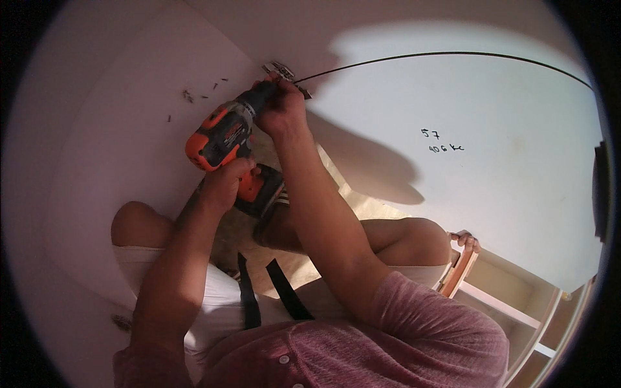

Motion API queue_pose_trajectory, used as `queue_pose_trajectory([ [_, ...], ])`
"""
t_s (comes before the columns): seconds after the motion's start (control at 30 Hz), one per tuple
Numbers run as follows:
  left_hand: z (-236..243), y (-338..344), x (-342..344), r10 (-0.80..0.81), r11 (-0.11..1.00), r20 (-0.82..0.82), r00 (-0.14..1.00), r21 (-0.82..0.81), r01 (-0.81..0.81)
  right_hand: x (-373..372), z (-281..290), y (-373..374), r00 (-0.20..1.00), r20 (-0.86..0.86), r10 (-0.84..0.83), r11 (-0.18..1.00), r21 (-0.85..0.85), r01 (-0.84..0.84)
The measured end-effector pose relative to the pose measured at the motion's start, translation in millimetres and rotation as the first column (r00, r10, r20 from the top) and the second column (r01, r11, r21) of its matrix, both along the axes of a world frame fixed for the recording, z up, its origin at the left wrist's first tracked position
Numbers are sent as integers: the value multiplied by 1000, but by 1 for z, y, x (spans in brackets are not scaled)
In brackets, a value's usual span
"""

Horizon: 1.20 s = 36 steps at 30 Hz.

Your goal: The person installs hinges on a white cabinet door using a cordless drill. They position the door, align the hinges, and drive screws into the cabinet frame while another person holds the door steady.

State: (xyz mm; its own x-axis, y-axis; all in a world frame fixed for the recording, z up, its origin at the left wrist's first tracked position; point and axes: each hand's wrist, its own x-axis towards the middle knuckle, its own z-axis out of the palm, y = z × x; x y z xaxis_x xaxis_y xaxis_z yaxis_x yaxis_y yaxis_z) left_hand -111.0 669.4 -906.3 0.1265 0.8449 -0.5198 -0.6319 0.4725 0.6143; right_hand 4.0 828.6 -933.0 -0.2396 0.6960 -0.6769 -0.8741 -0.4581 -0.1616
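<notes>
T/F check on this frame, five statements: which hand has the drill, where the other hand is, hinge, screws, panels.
1. The left hand grips the handle of the orange and black drill. True.
2. The right hand rests on the person's knee. False: it is up at the drill's nose, by the metal hinge.
3. The hinge sits where the pale pink panel meets the white panel. True.
4. Loose screws lie on the white panel. False: they lie on the pink panel, left of the hinge.
5. The drill is blue. False: orange and black.
</notes>
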Motion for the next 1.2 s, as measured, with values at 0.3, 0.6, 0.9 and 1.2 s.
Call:
queue_pose_trajectory([
  [0.3,0,-2,-8,80,996,48,996,29,-81,-1,13,-5,996,87,16,998,-63,-10],
  [0.6,-5,5,-6,29,999,25,999,39,-30,9,-5,10,999,27,28,998,-63,-26],
  [0.9,-1,10,-5,-1,999,-41,999,32,3,-1,-8,18,965,255,-51,987,-136,88],
  [1.2,13,-1,-20,30,998,99,995,-60,-24,-10,12,-11,989,142,-47,999,15,46],
])
